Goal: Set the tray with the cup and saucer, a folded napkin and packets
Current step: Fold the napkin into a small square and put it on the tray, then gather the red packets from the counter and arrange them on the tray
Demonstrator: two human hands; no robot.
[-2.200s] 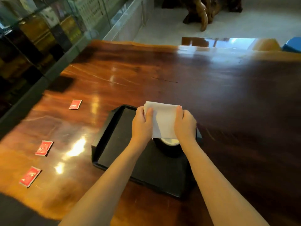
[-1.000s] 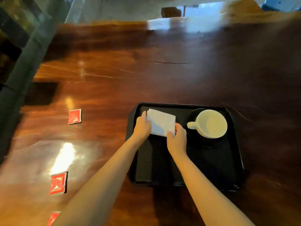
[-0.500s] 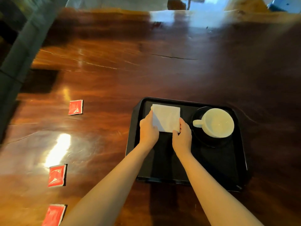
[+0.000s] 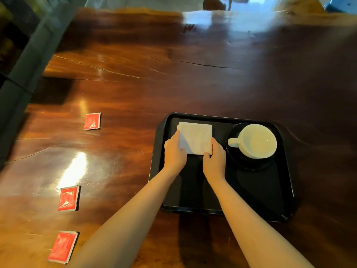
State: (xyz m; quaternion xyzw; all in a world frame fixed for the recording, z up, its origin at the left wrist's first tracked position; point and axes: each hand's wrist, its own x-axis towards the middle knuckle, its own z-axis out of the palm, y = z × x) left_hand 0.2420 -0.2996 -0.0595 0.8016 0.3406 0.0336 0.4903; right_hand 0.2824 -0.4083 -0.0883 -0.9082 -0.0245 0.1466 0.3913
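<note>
A black tray [image 4: 257, 192] lies on the wooden table. A white folded napkin [image 4: 196, 137] rests flat in its far left corner. My left hand [image 4: 174, 152] grips the napkin's near left edge and my right hand [image 4: 214, 160] pinches its near right corner. A white cup [image 4: 257, 141] stands on a black saucer [image 4: 249, 163] in the tray's far right part, its handle pointing left. Three red packets lie on the table left of the tray: the far packet [image 4: 92, 121], the middle packet [image 4: 68, 198] and the near packet [image 4: 62, 246].
The glossy table [image 4: 173, 74] stretches far ahead with a long crack across it. A dark glass partition [image 4: 29, 55] borders the table's left side. A bright glare patch sits between the packets and the tray.
The napkin came down from above the cup onto the tray's far left corner, with both hands still on it. The head camera tilted down and shifted.
</note>
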